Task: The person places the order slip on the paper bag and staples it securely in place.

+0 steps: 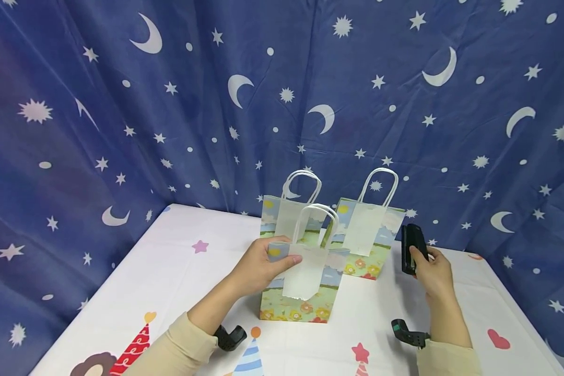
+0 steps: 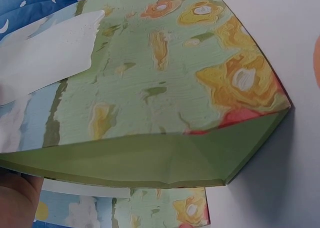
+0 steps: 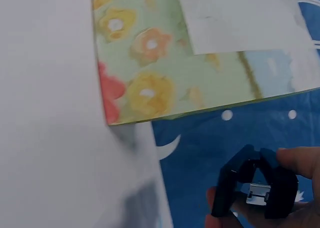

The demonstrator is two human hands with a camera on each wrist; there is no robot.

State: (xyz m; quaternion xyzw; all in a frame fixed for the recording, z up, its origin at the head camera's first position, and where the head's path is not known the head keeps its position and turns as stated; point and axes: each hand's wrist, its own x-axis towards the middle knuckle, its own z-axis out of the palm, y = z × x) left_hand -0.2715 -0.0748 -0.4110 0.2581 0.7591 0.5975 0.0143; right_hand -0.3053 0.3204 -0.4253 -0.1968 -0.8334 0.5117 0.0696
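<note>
In the head view, my left hand [image 1: 263, 265] grips the front paper gift bag [image 1: 293, 308] by its upper left edge, thumb across the front. This bag is printed with sky and flowers, has white twisted handles, and a white paper strip [image 1: 305, 274] hangs down its face. The left wrist view shows the bag's green side [image 2: 150, 160] close up. My right hand [image 1: 434, 271] holds a black stapler [image 1: 413, 248] at the right, apart from the bags. The right wrist view shows the stapler [image 3: 257, 188] end-on, its metal part visible between the black arms.
Behind the front bag stand two matching gift bags, a left one [image 1: 269, 216] and a right one [image 1: 385, 235], each with a white strip. They stand on a white printed tablecloth [image 1: 207, 292]. A blue curtain [image 1: 192, 104] with moons and stars hangs behind the table.
</note>
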